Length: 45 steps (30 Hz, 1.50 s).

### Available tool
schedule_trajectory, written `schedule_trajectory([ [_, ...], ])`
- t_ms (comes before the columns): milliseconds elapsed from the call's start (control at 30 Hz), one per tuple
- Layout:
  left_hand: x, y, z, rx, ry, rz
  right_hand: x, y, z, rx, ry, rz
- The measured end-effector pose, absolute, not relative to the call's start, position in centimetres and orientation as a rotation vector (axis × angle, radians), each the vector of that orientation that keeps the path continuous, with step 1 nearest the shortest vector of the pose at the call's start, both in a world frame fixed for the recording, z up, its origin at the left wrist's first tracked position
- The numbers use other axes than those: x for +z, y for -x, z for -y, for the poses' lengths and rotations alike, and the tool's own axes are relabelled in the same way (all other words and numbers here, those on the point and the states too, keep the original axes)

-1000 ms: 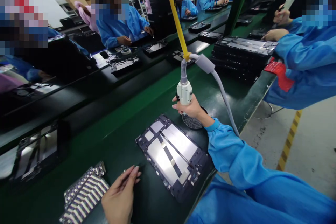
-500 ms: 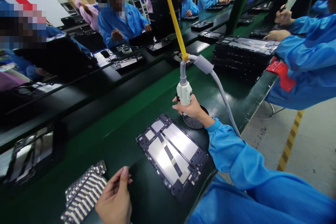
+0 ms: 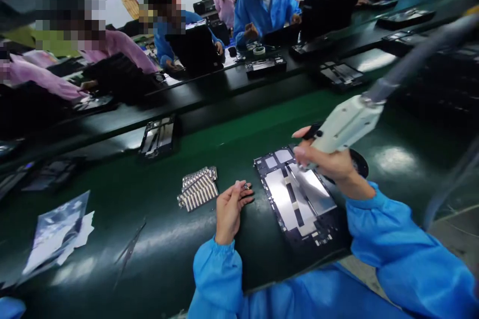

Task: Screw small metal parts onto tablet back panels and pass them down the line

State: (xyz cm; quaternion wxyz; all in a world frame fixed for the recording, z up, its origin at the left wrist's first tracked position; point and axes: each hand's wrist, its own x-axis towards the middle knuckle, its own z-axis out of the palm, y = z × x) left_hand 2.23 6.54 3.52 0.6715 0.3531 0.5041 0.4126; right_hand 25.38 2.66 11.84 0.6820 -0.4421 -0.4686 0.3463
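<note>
My right hand (image 3: 329, 164) is wrapped round a white powered screwdriver (image 3: 346, 123) with a grey hose, tilted over the far end of a tablet frame (image 3: 299, 199) lying on the green belt. My left hand (image 3: 229, 209) rests just left of that frame with its fingers pinched on a tiny dark part (image 3: 246, 187). A small tray of striped parts (image 3: 198, 188) lies a little to the left of this hand. A dark round dish (image 3: 357, 162) sits behind my right hand, partly hidden.
Tweezers (image 3: 129, 249) and a clear plastic bag (image 3: 56, 232) lie on the belt at the left. Another tablet frame (image 3: 159, 135) lies further along the belt. Several people in blue and pink coats work across the line at the back.
The view has swung left. My left hand rose from the tray and now pinches a small part beside the frame. The screwdriver tipped from upright to slanted over the frame.
</note>
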Motion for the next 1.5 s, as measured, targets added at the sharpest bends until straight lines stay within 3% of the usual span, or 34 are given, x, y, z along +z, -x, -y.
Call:
schedule_trajectory([
  [200, 2.9, -2.1, -6.4, 0.939, -0.858, -1.112, 10.6, -19.9, -5.8, 0.949, 1.081, 1.202],
  [1500, 2.9, -2.5, -6.2, 0.979, -0.863, -1.052, 8.5, -17.0, -7.0, 0.956, 1.122, 1.212],
])
